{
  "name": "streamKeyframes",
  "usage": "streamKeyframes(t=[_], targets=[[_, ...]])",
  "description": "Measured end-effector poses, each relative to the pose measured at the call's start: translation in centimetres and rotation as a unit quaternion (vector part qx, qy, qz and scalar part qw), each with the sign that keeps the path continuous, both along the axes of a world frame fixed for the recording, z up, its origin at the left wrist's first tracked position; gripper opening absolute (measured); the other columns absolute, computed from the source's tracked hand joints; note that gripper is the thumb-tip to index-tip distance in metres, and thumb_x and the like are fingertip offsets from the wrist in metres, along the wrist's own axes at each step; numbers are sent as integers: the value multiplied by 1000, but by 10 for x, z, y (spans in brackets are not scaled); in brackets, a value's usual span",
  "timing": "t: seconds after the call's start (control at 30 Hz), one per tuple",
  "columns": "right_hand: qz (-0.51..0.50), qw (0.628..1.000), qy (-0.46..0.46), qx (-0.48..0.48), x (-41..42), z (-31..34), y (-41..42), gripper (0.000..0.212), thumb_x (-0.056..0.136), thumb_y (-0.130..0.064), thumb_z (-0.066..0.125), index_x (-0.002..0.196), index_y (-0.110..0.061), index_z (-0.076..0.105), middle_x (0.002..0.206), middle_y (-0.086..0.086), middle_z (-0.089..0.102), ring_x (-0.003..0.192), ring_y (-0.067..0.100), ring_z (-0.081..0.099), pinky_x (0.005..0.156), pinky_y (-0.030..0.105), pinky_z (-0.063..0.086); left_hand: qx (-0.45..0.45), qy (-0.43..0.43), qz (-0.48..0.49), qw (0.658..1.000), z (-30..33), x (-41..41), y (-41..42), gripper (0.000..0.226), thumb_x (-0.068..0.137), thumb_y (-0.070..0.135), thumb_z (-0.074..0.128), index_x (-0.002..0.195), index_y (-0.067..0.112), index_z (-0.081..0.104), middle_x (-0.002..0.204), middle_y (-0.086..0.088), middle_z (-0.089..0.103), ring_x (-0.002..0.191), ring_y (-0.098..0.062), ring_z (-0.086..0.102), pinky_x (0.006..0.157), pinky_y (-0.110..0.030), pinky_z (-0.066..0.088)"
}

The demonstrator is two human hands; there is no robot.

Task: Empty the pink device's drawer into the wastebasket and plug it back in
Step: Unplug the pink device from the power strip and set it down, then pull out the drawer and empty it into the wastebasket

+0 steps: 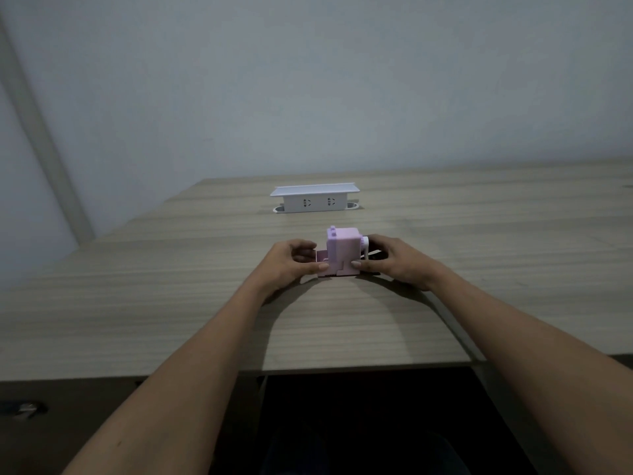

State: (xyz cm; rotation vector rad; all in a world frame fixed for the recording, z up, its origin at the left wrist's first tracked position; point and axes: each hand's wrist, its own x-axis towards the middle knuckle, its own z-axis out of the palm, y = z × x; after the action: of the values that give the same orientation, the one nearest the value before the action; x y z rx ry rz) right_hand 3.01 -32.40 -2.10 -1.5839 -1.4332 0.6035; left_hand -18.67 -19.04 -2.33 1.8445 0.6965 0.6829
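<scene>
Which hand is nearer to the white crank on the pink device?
Right. The right hand sits beside the white crank on the pink device; the left hand is across the body, at the part-open drawer.

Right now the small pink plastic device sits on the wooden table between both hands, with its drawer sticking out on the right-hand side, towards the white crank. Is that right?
Not quite. In the head view the drawer sticks out on the left-hand side, by the left hand; the white crank is on the opposite side, by the right hand. The small pink plastic device does sit on the wooden table between both hands.
</scene>
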Motion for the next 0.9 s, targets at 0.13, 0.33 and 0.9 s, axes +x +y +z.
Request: streamKeyframes(t=[0.13,0.33,0.9], targets=[[-3,1000,2,-11,-1,3,-1,45,87,-18,78,129,-9,62,121,8,72,108,22,70,82,23,55,2,-5,21,1000,-4,-19,11,70,75,8,88,138,1,59,117,-10,73,96,-13,73,76,-15,59],[-10,998,33,-43,-4,11,0,62,80,-12,84,136,-7,57,122,20,69,113,33,68,98,46,56,19,-5,51,998,4,-45,18,72,76,14,88,140,4,57,124,-10,70,103,-13,70,82,-18,60],[-45,997,-28,60,-11,114,-41,65,80,-34,84,135,-6,64,128,5,71,118,16,66,102,28,49,85,-47,-11,995,116,-3,-33,67,78,8,86,138,0,58,119,-11,73,86,-3,74,71,-10,55]])
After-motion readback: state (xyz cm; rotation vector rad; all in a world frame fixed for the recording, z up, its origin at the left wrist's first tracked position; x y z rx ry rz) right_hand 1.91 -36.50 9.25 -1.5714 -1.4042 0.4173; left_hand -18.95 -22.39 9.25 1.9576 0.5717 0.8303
